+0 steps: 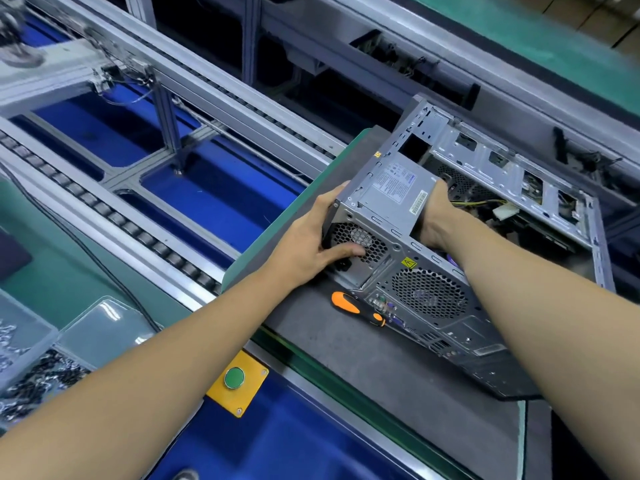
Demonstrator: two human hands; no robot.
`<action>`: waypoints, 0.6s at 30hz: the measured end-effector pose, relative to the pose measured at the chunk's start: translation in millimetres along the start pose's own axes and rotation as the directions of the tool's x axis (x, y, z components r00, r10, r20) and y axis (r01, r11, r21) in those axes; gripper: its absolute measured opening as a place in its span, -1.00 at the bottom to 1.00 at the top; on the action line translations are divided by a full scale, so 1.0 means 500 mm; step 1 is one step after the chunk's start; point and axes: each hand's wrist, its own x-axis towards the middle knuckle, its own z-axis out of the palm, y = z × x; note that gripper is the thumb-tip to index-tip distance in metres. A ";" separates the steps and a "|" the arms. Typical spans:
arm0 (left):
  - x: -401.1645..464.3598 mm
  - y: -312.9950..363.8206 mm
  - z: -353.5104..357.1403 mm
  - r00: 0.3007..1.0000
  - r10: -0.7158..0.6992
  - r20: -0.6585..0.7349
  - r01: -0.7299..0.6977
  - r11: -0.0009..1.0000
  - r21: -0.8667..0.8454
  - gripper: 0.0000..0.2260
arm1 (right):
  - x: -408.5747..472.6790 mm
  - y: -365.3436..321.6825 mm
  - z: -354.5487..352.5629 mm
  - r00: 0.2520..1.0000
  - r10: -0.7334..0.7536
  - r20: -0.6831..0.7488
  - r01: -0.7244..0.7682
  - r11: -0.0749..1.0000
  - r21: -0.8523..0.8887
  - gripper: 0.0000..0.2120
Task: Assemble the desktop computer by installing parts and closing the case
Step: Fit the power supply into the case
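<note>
Both hands grip the open grey computer case (450, 237), cables visible inside.

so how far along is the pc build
Done: the power supply sits in the case. In hand: left hand grips the case's back corner, right hand reaches inside beside the supply. Left: side is open, loose wires show, screwdriver lies unused.
</note>
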 end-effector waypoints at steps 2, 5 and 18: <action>0.003 -0.004 0.002 1.000 -0.008 0.009 0.008 1.000 -0.009 -0.22 | 0.004 -0.002 -0.002 1.000 0.009 0.010 -0.009 1.000 0.023 -0.36; 0.002 -0.009 0.003 1.000 0.007 -0.005 -0.007 1.000 -0.021 -0.24 | 0.007 -0.004 -0.004 1.000 0.011 0.019 -0.012 1.000 0.024 -0.36; 0.009 -0.016 -0.003 0.992 -0.046 0.115 0.053 0.996 -0.065 -0.28 | 0.009 -0.003 -0.010 0.999 0.025 0.029 -0.024 0.999 -0.033 -0.39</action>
